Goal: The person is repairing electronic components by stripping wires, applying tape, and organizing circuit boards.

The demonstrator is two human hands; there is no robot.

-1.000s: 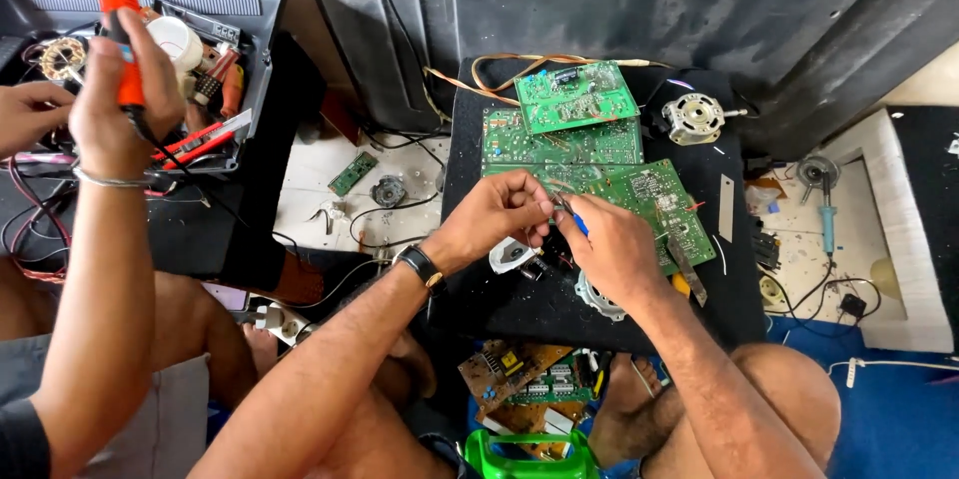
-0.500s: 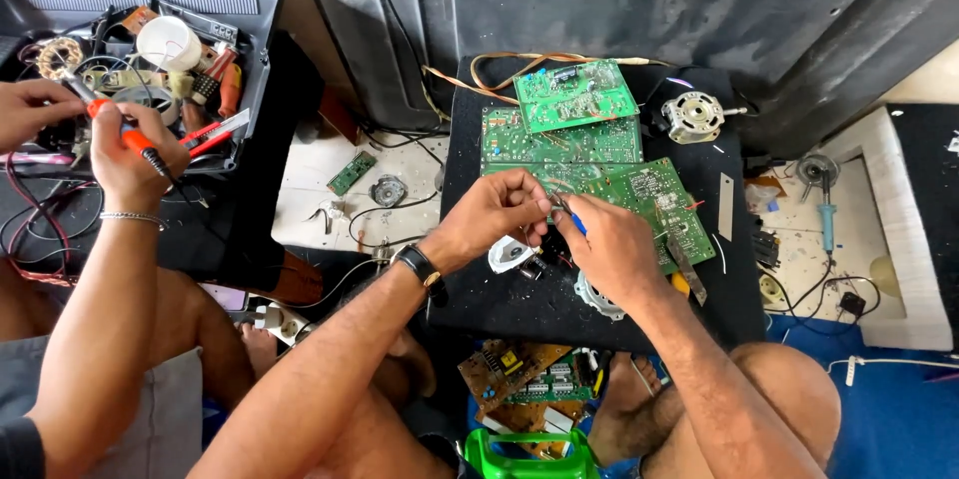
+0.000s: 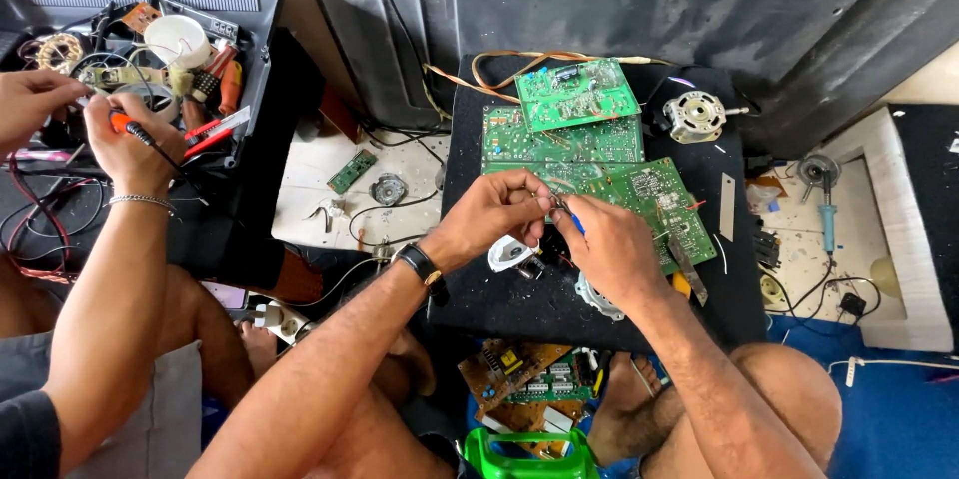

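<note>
Green circuit board [image 3: 654,194] lies on the black mat [image 3: 499,299], partly under both hands. The left hand [image 3: 494,214] pinches a small part at the board's near edge, and the right hand [image 3: 604,249] grips a blue-handled tool [image 3: 576,222] beside it. Two more boards [image 3: 574,94] and a small motor [image 3: 694,117] lie farther back; a co-worker's hands [image 3: 125,144] hold an orange-handled tool at far left.

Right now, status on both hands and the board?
Left hand and right hand pinched together over the green circuit board, fingers on a small part, too small to identify. Co-worker's hands apart at the toolbox.
</note>
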